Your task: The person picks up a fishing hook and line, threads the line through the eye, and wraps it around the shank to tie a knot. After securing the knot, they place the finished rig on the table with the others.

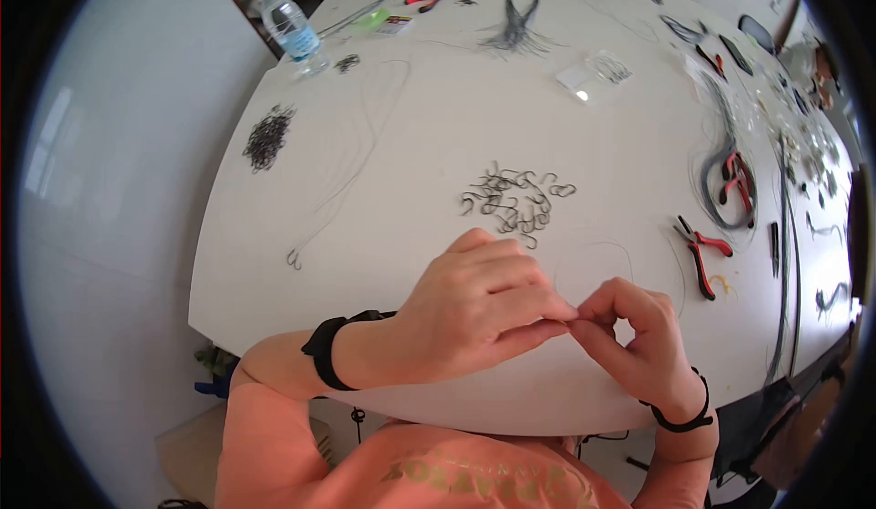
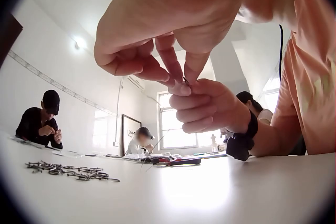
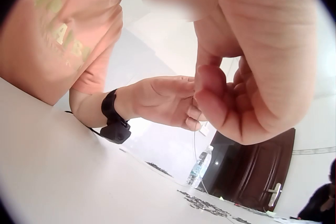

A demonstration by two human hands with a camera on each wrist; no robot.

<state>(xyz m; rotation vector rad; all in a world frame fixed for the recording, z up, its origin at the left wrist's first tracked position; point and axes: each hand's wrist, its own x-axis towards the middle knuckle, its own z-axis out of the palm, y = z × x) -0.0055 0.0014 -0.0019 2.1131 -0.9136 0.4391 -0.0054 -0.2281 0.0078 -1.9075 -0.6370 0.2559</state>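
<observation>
Both hands meet fingertip to fingertip over the front edge of the table. My left hand [image 1: 479, 304] pinches a fishhook between thumb and fingers; only a dark bit of the hook [image 2: 185, 81] shows in the left wrist view, the rest covered by fingertips. Against it, my right hand [image 1: 646, 340] pinches a thin fishing line with thumb and forefinger, its other fingers curled in. The line [image 3: 195, 139] hangs below the fingertips in the right wrist view. Just beyond the left hand lies a loose pile of dark fishhooks [image 1: 513, 201].
A denser hook pile [image 1: 268, 139] and a water bottle [image 1: 294, 33] are at the left. Two hooks [image 1: 294, 259] with line attached lie near the left edge. Red-handled pliers [image 1: 701, 255] and a coil of grey line [image 1: 716, 201] are at the right. Other people sit farther off.
</observation>
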